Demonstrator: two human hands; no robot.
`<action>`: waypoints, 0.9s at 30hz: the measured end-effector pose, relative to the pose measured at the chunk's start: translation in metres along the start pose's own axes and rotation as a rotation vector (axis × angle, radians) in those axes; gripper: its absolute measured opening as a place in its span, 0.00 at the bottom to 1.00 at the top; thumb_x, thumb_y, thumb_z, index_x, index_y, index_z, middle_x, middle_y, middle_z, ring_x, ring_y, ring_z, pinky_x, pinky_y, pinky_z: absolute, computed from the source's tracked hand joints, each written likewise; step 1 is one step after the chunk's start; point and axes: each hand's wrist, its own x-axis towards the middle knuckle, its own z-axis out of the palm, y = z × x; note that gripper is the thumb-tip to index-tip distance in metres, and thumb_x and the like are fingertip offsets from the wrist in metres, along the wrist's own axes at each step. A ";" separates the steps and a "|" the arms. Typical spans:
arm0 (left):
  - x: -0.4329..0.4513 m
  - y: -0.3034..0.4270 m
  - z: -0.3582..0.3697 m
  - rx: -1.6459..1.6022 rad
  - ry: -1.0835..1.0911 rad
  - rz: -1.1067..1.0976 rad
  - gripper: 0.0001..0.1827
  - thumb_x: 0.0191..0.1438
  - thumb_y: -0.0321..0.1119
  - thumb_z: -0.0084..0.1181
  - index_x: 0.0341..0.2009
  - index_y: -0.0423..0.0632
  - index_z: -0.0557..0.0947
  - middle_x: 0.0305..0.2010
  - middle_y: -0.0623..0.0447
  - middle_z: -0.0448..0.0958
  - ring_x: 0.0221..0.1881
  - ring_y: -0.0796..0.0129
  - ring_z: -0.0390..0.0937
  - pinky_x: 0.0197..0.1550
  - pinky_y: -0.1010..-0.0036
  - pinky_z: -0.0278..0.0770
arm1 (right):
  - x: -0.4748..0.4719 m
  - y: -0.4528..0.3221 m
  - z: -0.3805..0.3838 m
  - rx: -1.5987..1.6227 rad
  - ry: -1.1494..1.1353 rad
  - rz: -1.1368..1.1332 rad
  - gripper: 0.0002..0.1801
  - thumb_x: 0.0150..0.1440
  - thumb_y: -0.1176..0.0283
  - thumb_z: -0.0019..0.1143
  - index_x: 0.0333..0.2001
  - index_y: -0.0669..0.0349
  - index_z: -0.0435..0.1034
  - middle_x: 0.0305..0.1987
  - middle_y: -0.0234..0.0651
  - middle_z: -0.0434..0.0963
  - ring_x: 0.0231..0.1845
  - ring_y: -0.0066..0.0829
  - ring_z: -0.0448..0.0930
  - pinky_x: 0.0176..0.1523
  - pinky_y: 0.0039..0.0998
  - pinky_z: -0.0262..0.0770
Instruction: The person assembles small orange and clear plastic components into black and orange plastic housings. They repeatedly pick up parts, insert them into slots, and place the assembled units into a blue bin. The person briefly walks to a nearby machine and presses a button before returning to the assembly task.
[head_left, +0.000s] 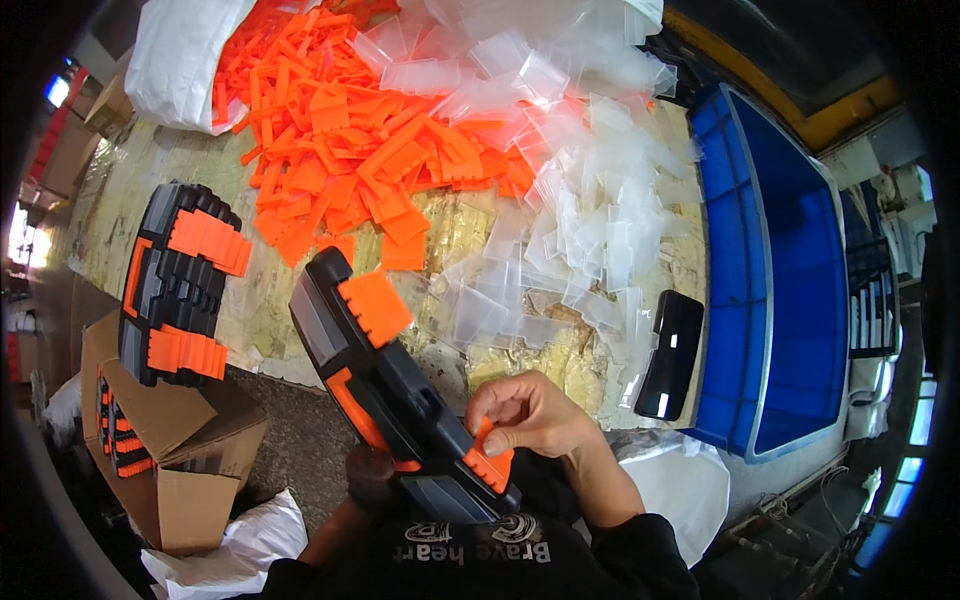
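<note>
A long black plastic part, with grey panels and orange trim, slants in front of my chest. My left hand, dark and partly hidden, grips its lower left edge. My right hand pinches an orange plastic latch piece between thumb and fingers, against the lower end of the part. Another orange latch piece sits near the upper end. To the left, a stack of similar black parts lies on the worktable, with orange pieces along two places on its side.
Loose orange plastic pieces heap at the back beside a white sack. Clear plastic plates spread to their right. A black phone lies near a blue crate. An opened cardboard box at lower left holds similar parts.
</note>
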 end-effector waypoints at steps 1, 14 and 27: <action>0.002 0.007 0.012 -0.107 -0.008 -0.018 0.25 0.57 0.39 0.49 0.57 0.40 0.70 0.53 0.44 0.74 0.51 0.54 0.74 0.53 0.59 0.74 | 0.003 -0.010 0.002 -0.064 0.001 0.049 0.10 0.50 0.82 0.64 0.38 0.67 0.73 0.38 0.31 0.78 0.39 0.19 0.77 0.44 0.20 0.73; 0.056 0.080 0.036 -0.384 0.077 0.129 0.22 0.43 0.23 0.57 0.47 0.40 0.76 0.41 0.50 0.78 0.39 0.65 0.78 0.44 0.70 0.77 | 0.105 -0.127 -0.030 -1.590 0.493 -0.382 0.06 0.48 0.83 0.57 0.31 0.65 0.78 0.31 0.39 0.81 0.31 0.34 0.81 0.39 0.29 0.77; 0.058 0.096 0.042 0.005 0.011 0.132 0.18 0.47 0.31 0.64 0.44 0.43 0.78 0.38 0.54 0.78 0.36 0.72 0.76 0.41 0.73 0.75 | 0.097 -0.081 0.058 -1.117 0.495 -0.138 0.07 0.52 0.78 0.63 0.35 0.70 0.75 0.25 0.31 0.77 0.26 0.16 0.77 0.30 0.18 0.73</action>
